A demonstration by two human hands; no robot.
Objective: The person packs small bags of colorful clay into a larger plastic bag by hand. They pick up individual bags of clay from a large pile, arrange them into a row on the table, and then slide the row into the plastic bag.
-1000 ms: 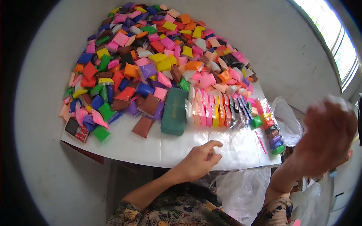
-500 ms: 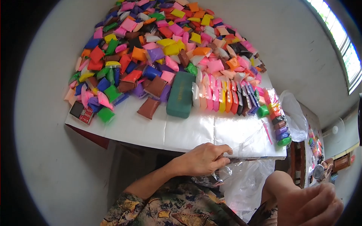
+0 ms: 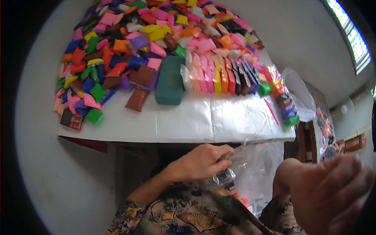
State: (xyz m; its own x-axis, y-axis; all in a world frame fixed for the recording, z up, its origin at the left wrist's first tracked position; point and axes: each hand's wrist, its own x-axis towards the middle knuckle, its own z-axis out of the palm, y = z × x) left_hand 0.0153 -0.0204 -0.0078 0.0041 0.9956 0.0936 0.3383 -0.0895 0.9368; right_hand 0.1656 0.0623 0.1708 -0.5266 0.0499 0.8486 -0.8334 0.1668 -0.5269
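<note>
My left hand (image 3: 203, 162) is in front of the table edge, above my lap. Its thumb and forefinger pinch thin clear plastic (image 3: 225, 178), which looks like a bag and hangs below the fingers. My right hand (image 3: 337, 192) is raised close to the camera at the lower right, blurred, with its fingers curled together; whatever they hold is hidden. Beyond the left hand, a row of coloured packets (image 3: 219, 76) stands on edge against a dark green block-shaped case (image 3: 170, 80). A filled clear pack of coloured packets (image 3: 282, 96) lies at the table's right end.
A large heap of small coloured packets (image 3: 129, 47) covers the back of the white table (image 3: 188, 125). A thin pink stick (image 3: 271, 111) lies near its right end. At the left corner is a black and red box-like item (image 3: 71, 119). White plastic bags (image 3: 260, 164) hang at the front.
The view has shifted, so the table appears higher and further left. My right hand has moved up and right in view, still curled. The left hand keeps its pinch on the clear plastic.
</note>
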